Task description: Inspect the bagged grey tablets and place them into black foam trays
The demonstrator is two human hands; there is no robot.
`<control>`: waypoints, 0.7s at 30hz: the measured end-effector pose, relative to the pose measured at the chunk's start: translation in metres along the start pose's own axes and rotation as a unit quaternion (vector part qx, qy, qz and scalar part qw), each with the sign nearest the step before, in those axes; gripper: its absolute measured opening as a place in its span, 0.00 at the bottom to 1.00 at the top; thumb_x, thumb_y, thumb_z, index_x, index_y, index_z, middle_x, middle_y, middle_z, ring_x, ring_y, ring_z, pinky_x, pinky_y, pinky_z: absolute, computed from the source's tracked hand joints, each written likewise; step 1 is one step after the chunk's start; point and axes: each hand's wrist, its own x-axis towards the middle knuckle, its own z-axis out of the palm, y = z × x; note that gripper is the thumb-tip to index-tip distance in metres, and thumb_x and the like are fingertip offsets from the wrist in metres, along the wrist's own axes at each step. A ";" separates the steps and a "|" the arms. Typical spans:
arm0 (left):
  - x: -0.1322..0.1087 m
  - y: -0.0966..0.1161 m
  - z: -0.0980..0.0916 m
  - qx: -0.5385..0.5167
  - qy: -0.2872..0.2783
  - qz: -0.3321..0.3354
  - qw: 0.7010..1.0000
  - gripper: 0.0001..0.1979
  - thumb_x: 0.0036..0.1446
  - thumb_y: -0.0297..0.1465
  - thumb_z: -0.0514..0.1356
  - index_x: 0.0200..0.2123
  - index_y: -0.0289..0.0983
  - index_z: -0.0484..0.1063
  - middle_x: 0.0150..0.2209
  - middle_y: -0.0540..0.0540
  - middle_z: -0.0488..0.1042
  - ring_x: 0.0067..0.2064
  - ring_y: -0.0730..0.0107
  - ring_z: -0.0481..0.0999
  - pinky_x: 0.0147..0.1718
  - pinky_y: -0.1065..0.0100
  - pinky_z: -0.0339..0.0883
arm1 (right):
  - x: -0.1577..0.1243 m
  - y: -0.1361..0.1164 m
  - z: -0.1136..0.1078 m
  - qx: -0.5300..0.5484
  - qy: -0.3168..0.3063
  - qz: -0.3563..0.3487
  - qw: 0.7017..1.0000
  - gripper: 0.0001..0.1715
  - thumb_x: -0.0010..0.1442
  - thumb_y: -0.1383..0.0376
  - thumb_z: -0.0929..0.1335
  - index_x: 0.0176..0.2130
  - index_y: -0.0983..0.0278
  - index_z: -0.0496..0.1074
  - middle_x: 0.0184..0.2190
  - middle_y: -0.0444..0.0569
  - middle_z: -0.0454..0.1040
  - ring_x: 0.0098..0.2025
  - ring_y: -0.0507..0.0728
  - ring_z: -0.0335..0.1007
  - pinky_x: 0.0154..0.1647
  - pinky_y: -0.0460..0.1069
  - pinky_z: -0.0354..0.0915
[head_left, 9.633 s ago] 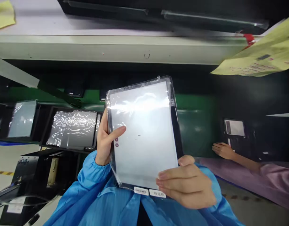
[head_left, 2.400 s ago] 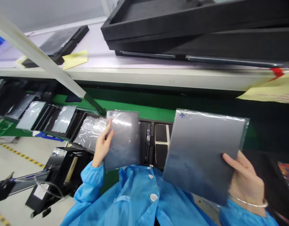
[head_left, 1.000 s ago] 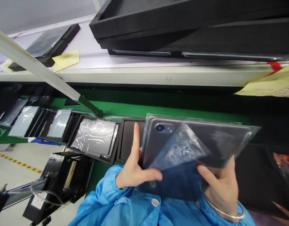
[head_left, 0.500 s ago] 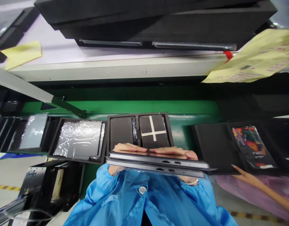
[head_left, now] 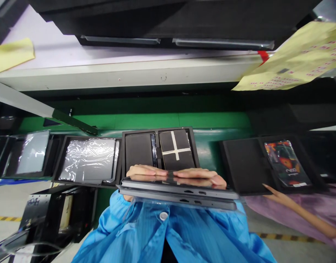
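Observation:
Held close against my blue smock are two dark grey tablets [head_left: 178, 192], one over the other, with ports along their near edges. My left hand [head_left: 146, 171] is closed round the far side of the pair, towards its left. Towards the right, my right hand [head_left: 199, 174] grips the same far side. Fingers lie on the glossy upper face, and my thumbs are hidden. Just beyond my hands lies a black foam tray [head_left: 195, 146] with two compartments. Inside is a black pad [head_left: 176, 149] crossed with pale tape.
Left of it, another tray [head_left: 57, 174] holds film-wrapped tablets [head_left: 88, 159]. At right, a co-worker's hand [head_left: 277, 195] touches a tray [head_left: 243, 164] near a tablet with a colourful front [head_left: 288, 163]. A white shelf [head_left: 129, 73] runs above the green bench, with a yellow paper [head_left: 299, 62] hanging from it.
The view has shifted slightly, so the shelf and trays sit a little higher and further left. Both hands still hold the two tablets, which are tilted slightly differently.

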 end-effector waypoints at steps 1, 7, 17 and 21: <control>0.001 0.004 0.000 -0.005 -0.021 0.014 1.000 0.38 0.37 0.72 0.65 0.29 0.41 0.78 0.30 0.44 0.86 0.34 0.46 0.88 0.35 0.53 0.85 | 0.000 -0.008 -0.005 -0.019 -0.007 -0.020 1.000 0.26 0.68 0.41 0.68 0.46 0.57 0.81 0.46 0.56 0.85 0.47 0.66 0.85 0.44 0.60 0.81; 0.015 0.044 0.002 0.103 -0.165 0.054 0.980 0.14 0.63 0.42 0.68 0.48 0.44 0.82 0.46 0.43 0.87 0.45 0.54 0.89 0.43 0.64 0.83 | 0.016 -0.072 -0.013 -0.393 -0.102 -0.127 0.905 0.41 0.65 0.52 0.76 0.71 0.56 0.64 0.58 0.57 0.79 0.56 0.65 0.81 0.53 0.55 0.80; 0.013 0.062 -0.035 0.327 -0.068 0.121 0.935 0.38 0.43 0.46 0.79 0.57 0.41 0.77 0.56 0.38 0.83 0.58 0.50 0.82 0.60 0.57 0.75 | 0.004 -0.042 0.000 -0.257 -0.010 -0.127 0.958 0.41 0.57 0.77 0.71 0.65 0.53 0.69 0.45 0.50 0.83 0.42 0.62 0.84 0.36 0.53 0.82; -0.004 0.032 -0.048 0.075 0.082 0.053 0.992 0.41 0.40 0.57 0.75 0.52 0.39 0.77 0.46 0.37 0.85 0.46 0.49 0.87 0.47 0.54 0.83 | -0.008 -0.031 0.000 -0.179 0.087 -0.146 0.969 0.38 0.57 0.73 0.75 0.61 0.44 0.70 0.44 0.45 0.82 0.38 0.63 0.84 0.36 0.61 0.85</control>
